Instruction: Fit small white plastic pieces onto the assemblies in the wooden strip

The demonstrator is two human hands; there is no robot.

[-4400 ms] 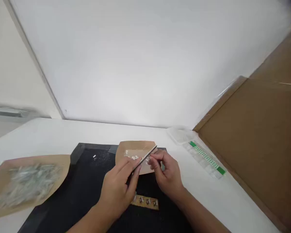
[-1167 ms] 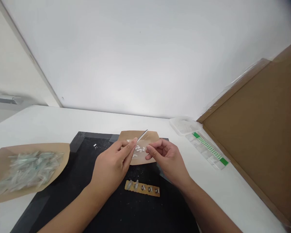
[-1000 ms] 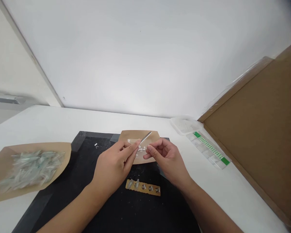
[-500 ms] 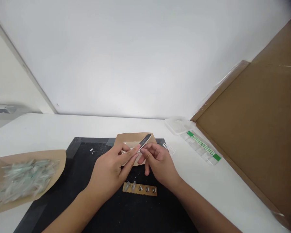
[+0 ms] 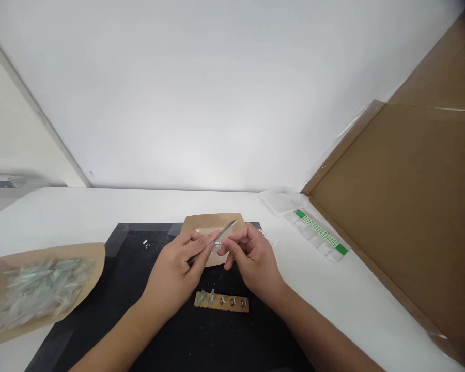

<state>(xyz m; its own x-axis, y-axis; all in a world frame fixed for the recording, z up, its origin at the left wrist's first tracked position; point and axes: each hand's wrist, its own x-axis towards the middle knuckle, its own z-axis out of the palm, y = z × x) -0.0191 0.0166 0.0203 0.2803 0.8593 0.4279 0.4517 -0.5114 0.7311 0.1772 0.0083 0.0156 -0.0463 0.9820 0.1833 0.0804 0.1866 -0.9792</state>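
My left hand (image 5: 180, 258) pinches a slim dark nail file (image 5: 228, 229) with a pale edge, which points up and to the right, turned nearly edge-on. Close beside it, my right hand (image 5: 251, 253) has thumb and forefinger pressed together. A tiny pale piece (image 5: 218, 243) shows at those fingertips, too small to name. Below both hands lies a tan strip (image 5: 228, 309) bearing small shiny metal pieces, with two clear slim pieces (image 5: 212, 296) upright at its left end. Behind the hands stands a brown paper tray (image 5: 194, 223), partly covered by them.
A black mat (image 5: 132, 299) covers the work area. To the left, a larger paper tray (image 5: 96, 253) holds many clear plastic pieces. A clear lid or dish (image 5: 281, 201) and a green-and-clear packet (image 5: 321, 232) lie at right, beside a tall cardboard panel (image 5: 403, 206).
The nail file has rolled from showing its dark flat face to nearly edge-on, and its tip is slightly lower. Both hands stay close together; the whole view has shifted slightly.
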